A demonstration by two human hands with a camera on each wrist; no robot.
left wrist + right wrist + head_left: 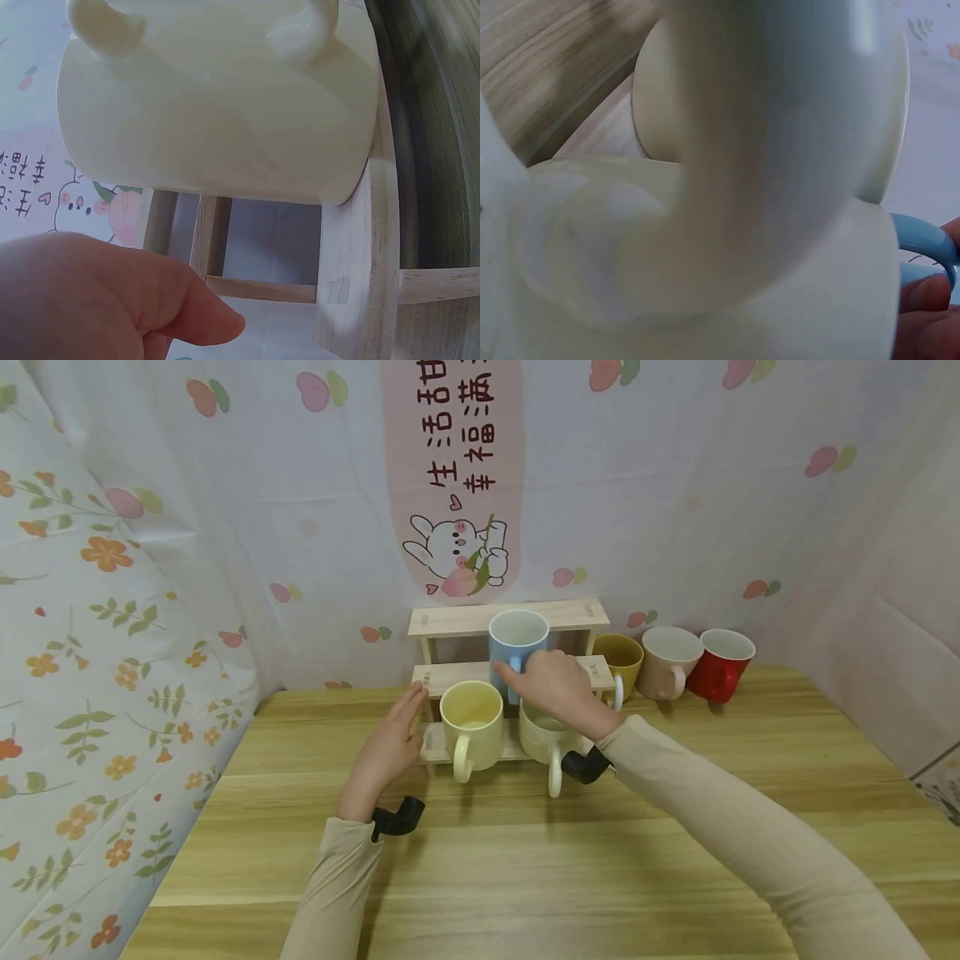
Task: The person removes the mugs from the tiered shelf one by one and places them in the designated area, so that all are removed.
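A light blue mug is on the middle step of a small three-step wooden rack, its handle facing forward. My right hand holds the mug by its handle; in the right wrist view the fingertips pinch the blue handle. On the lowest step sit a pale yellow mug and, to its right, a cream mug, partly under my right hand. My left hand is at the rack's left end, fingers extended, fingertips right at the middle step's edge. The left wrist view shows its thumb beside the rack.
Right of the rack, a mustard mug, a pale pink mug and a red mug stand in a row on the wooden table. A printed cloth hangs close behind the rack.
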